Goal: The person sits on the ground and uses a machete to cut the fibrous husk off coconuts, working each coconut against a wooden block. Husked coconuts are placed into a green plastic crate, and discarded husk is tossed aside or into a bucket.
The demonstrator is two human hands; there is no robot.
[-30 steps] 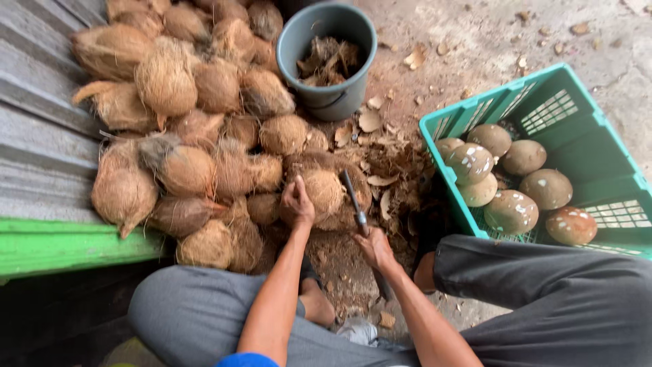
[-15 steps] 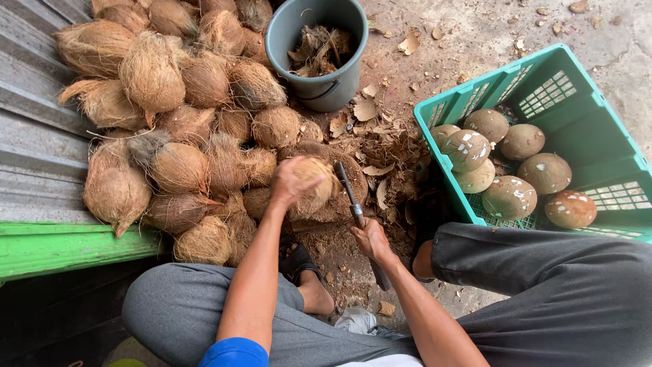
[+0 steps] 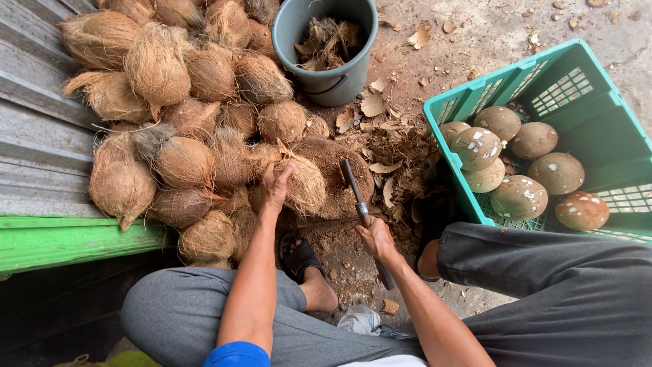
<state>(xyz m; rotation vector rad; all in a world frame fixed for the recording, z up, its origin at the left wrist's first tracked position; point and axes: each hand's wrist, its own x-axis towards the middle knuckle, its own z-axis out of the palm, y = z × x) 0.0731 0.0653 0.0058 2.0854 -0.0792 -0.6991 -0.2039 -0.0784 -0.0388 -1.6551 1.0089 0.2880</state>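
My left hand grips a brown, fibrous coconut at the front of a big pile of husked coconuts. The coconut leans against a worn wooden block. My right hand is shut on the handle of a long dark knife, whose blade points away from me over the block. I sit low, knees spread, with one sandalled foot between them.
A grey bucket with husk scraps stands beyond the block. A green plastic crate at the right holds several peeled coconuts. Corrugated metal sheet and a green board lie at left. Husk chips litter the dirt.
My left hand has pulled a coconut from the pile toward the block. The right hand with the knife stays almost where it was.
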